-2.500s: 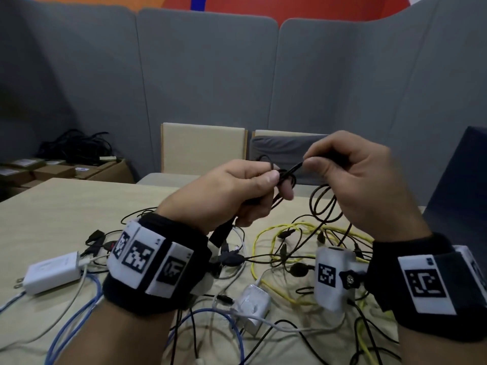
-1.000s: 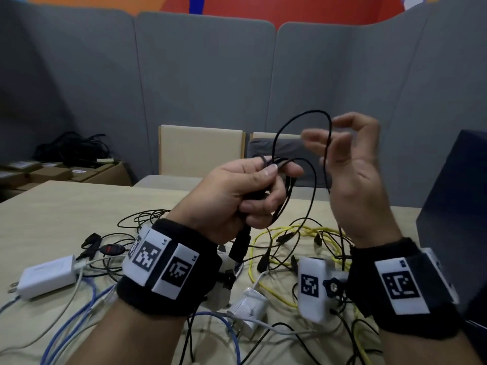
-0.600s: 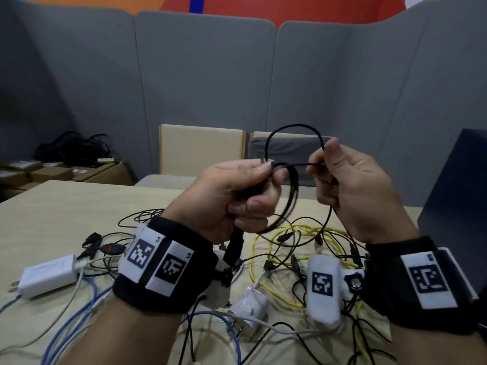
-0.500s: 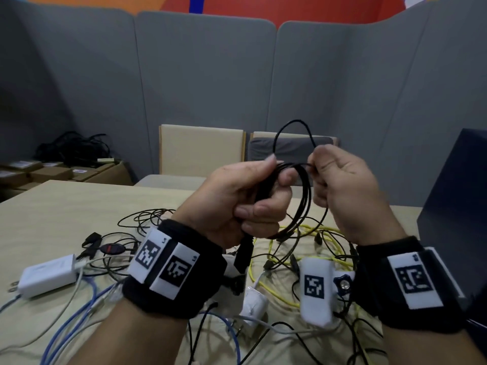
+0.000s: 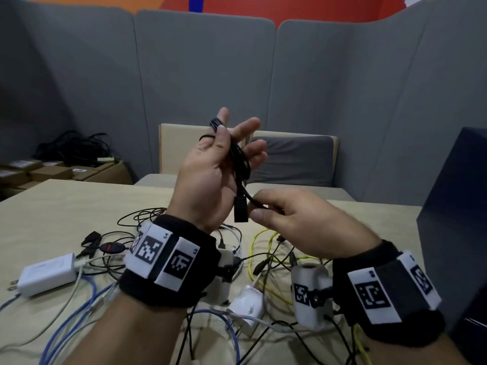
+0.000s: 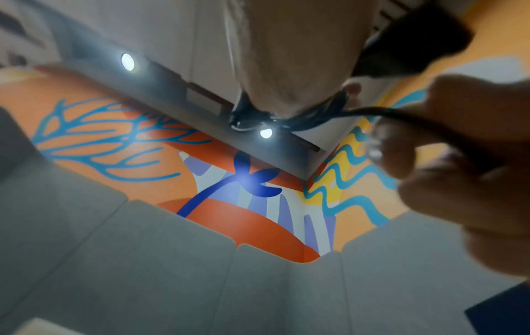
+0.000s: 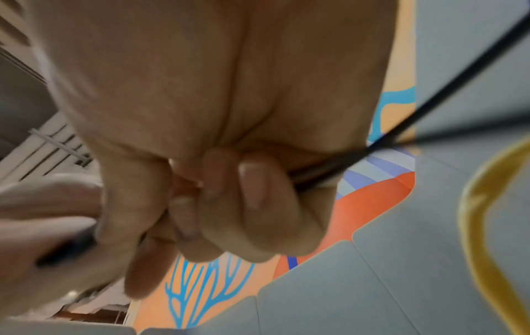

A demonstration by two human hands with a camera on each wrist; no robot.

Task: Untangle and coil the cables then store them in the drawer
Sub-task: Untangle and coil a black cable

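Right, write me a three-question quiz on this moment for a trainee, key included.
1. True or false: the left hand holds the black cable coiled, raised above the table.
2. The right hand pinches the black cable: A) just beside its plug; B) at the top of the coil; C) nowhere.
3. Fill in: the loose cable on the table beneath the right hand is coloured ____.

Key: 1 true; 2 A; 3 yellow.
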